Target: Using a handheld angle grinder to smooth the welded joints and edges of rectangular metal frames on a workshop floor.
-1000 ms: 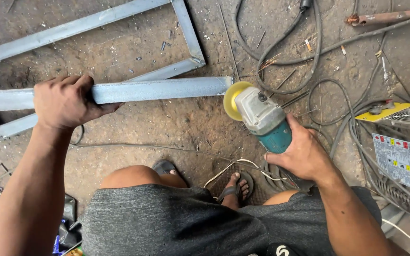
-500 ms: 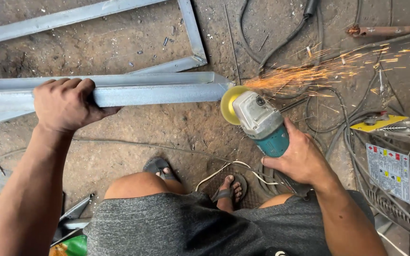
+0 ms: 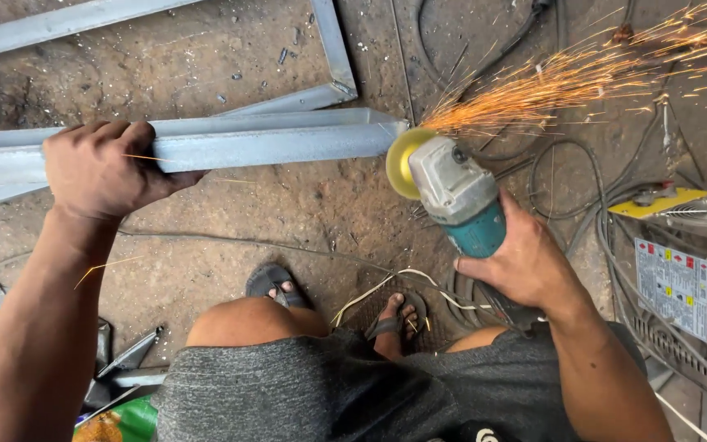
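My left hand (image 3: 104, 170) grips a grey steel angle bar (image 3: 288, 139) that lies across the view from the left edge to the middle. My right hand (image 3: 525, 262) holds the teal body of an angle grinder (image 3: 456, 192) with a grey head. Its yellow disc (image 3: 400, 162) touches the bar's right end. Orange sparks (image 3: 566, 78) stream up and to the right from that contact.
A welded steel frame (image 3: 333, 57) lies on the dirt floor behind the bar. Black cables (image 3: 570, 176) loop over the ground at right, beside a grey machine (image 3: 681, 278) with a yellow part. My sandalled feet (image 3: 276, 282) stand below. Metal scraps (image 3: 128, 356) lie at lower left.
The grinder disc has come against the bar's end and sparks now fly, stronger than half a second ago. My left hand keeps its grip on the bar.
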